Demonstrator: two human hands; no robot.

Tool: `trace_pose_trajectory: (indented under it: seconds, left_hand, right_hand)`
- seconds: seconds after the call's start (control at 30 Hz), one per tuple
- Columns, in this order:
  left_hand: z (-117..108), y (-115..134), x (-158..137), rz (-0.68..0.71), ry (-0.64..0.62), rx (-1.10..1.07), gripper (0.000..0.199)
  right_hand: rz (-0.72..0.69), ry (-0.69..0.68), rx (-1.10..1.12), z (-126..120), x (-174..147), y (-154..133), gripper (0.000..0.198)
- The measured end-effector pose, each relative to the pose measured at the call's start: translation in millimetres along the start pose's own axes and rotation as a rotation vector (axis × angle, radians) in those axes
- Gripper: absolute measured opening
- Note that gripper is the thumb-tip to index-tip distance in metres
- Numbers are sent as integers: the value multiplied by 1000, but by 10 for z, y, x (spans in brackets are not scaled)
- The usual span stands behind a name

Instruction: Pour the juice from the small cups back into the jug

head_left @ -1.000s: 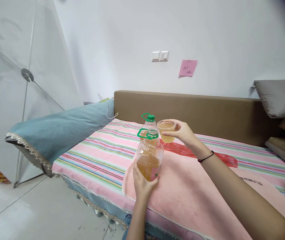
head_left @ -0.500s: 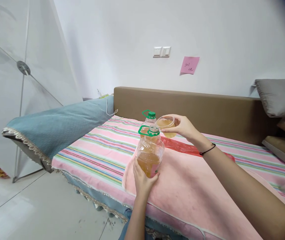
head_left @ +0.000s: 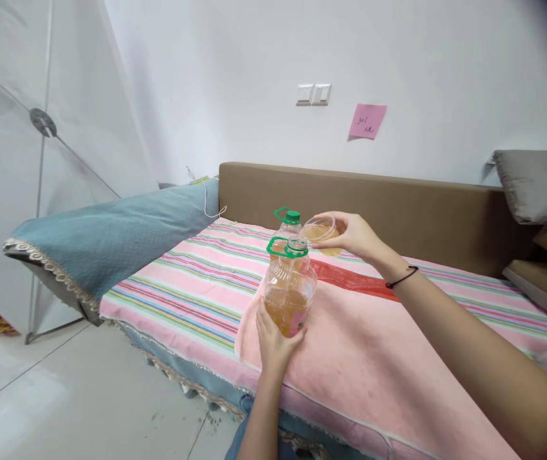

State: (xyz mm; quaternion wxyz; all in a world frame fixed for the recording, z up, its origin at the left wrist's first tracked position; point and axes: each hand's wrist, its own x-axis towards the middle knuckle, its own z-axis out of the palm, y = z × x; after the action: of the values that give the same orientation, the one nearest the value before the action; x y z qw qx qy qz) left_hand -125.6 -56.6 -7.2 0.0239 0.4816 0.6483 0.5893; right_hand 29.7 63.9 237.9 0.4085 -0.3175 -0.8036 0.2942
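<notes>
My left hand [head_left: 274, 338] wraps round the lower part of a clear plastic bottle [head_left: 290, 291], which holds amber liquid and has a green ring handle at its neck. No cap sits on its mouth. With my right hand [head_left: 353, 236] I grip a clear plastic cup [head_left: 321, 234] by its side. Amber liquid is in the cup, which tilts towards the bottle mouth, its rim close beside the opening. Whether liquid is flowing I cannot tell. Behind stands a second bottle with a green cap [head_left: 292, 217], partly hidden by the first.
A pink mat [head_left: 350, 358] lies on a striped bedspread [head_left: 182, 281] over the sofa seat. Red plastic film [head_left: 354, 280] lies behind the mat. The brown backrest [head_left: 398, 198] runs along the wall, with cushions [head_left: 542, 185] at the right and a blue-covered armrest [head_left: 110, 230] at the left.
My right hand has raised the cup slightly and tipped it further towards the bottle mouth. The left hand keeps its hold on the bottle. The view has shifted a little.
</notes>
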Motion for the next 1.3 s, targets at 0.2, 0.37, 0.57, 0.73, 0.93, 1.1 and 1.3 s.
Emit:
trace_pose_trajectory:
  seconds: [0.2, 0.37, 0.57, 0.73, 0.93, 1.1, 1.3]
  left_hand:
    - [-17, 5, 0, -19, -14, -15, 119]
    - [-7, -23, -7, -22, -25, -7, 118]
    - [-14, -10, -6, -34, -42, -16, 118]
    - [-21, 4, -8, -48, -42, -22, 117]
    - [0, -29, -18, -31, -41, -9, 116]
    - [8, -35, -19, -31, -34, -13, 117]
    - [-3, -24, -16, -44, -48, -1, 118]
  right_hand:
    - [-30, 3, -75, -27, 25, -40, 58]
    - [-27, 23, -126, -42, 44, -74, 59]
    - [-45, 14, -136, -30, 95, -138, 63]
    - [-48, -8, -137, -23, 92, -218, 60]
    - [-50, -3, -177, -18, 79, -276, 54]
    - [-74, -2, -212, -16, 89, -289, 54]
    - [-89, 3, -291, 13, 105, -297, 52]
